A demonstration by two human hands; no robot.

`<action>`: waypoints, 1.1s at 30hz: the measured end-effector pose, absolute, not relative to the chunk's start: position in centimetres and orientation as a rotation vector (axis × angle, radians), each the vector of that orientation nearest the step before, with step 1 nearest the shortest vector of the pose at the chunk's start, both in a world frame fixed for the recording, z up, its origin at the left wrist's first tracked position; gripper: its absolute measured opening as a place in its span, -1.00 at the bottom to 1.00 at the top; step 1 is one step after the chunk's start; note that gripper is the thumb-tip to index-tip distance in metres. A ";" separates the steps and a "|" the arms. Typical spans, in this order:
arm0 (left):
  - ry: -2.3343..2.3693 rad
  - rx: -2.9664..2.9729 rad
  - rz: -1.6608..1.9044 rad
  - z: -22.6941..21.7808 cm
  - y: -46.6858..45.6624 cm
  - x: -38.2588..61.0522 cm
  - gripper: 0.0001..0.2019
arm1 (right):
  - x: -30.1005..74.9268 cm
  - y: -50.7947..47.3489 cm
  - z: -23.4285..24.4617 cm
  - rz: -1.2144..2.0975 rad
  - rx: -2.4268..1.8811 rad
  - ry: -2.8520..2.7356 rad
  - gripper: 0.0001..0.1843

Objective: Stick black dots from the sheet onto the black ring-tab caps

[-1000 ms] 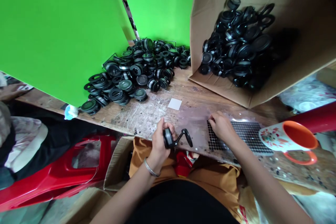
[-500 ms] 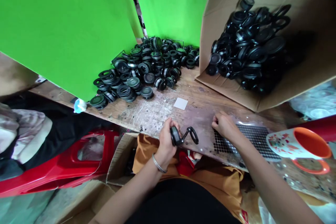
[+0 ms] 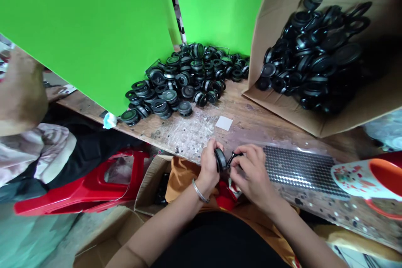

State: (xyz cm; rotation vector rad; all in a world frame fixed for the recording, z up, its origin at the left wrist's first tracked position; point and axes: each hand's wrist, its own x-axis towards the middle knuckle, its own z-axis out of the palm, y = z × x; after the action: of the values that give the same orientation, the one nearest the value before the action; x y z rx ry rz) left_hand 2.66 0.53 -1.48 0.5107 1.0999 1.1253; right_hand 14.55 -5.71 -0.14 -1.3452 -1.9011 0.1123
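My left hand (image 3: pixel 209 163), with a silver bangle at the wrist, is closed around a black disc-shaped holder (image 3: pixel 221 160) with a grey ribbed edge. A short jointed arm sticks out from the disc toward the right. Around the end of that arm, where a ring showed before, the fingers of my right hand (image 3: pixel 251 169) are closed and mostly cover it. Both hands are at the table's front edge, above my lap. Just right of my right hand lies a clear sheet with rows of small black dots (image 3: pixel 298 169); whether a dot is between my fingers is hidden.
Many similar black holders (image 3: pixel 169 96) are heaped against the green panel (image 3: pixel 88 29). More fill a cardboard box (image 3: pixel 282 121) tipped on its side. A white square card (image 3: pixel 224 123) lies mid-table. An orange-lined mug (image 3: pixel 354 178) stands right. Another person's arm (image 3: pixel 23 88) shows left.
My right hand has moved left from the dotted sheet to the holder's ring end and closed on it. My left hand keeps its hold. The view has shifted slightly.
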 end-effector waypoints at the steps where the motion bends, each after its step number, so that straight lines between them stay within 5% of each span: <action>1: 1.102 0.544 1.137 -1.5 0.4 2.7 -0.65 | 14.5 -5.6 -0.4 0.118 -1.355 -1.903 -0.87; 7: 1.115 0.556 1.161 -1.9 0.3 2.8 -0.71 | 15.1 -5.5 -0.2 0.129 -1.325 -2.026 -0.88; 15: 1.031 0.201 1.155 -2.2 1.7 2.6 -0.77 | 13.9 -7.6 -0.8 -0.156 -1.263 -2.221 -0.59; 22: 0.971 0.298 1.120 -1.6 1.7 2.6 -0.75 | 21.0 -5.5 -1.8 0.048 -1.623 -1.722 -0.88; 33: 1.013 0.439 1.086 -2.0 0.6 3.4 -0.71 | 26.3 -0.9 -5.8 0.268 -2.053 -1.862 -0.81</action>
State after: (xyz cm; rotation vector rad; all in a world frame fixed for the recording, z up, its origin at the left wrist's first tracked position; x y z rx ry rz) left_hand 3.36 0.62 -1.99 0.4392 1.0128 1.0862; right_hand 26.32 -0.94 -5.80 -2.0531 -1.8617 0.2683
